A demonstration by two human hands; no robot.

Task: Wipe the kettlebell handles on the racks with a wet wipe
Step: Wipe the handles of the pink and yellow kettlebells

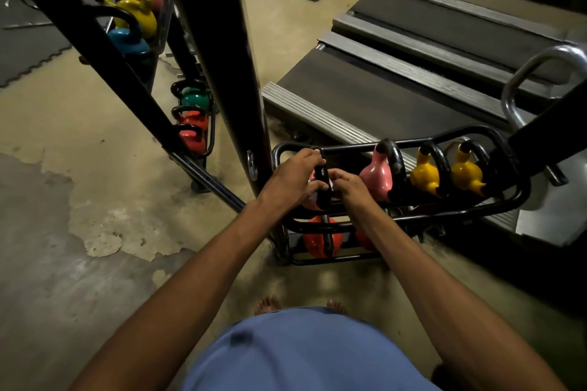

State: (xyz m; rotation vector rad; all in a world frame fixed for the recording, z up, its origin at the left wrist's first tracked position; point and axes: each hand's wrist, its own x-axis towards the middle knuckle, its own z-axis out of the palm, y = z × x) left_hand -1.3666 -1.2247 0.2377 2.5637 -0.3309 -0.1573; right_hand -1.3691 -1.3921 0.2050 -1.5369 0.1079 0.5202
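Observation:
A black tube rack [514,197] in front of me holds a row of kettlebells. My left hand [293,179] grips the black handle [323,187] of the leftmost pink kettlebell [309,201], which my hands mostly hide. My right hand [351,186] pinches a small white wet wipe [331,185] against that handle. To the right in the same row stand another pink kettlebell [378,179] and two yellow kettlebells [427,176] [467,173], all with black handles. An orange kettlebell [317,241] sits on the lower shelf.
A second black rack [197,117] at the left holds pink, yellow, blue, green and red kettlebells. A thick black post [219,51] rises between the racks. Treadmill decks [413,73] lie behind the near rack. My bare feet [270,303] stand on worn concrete floor [95,200].

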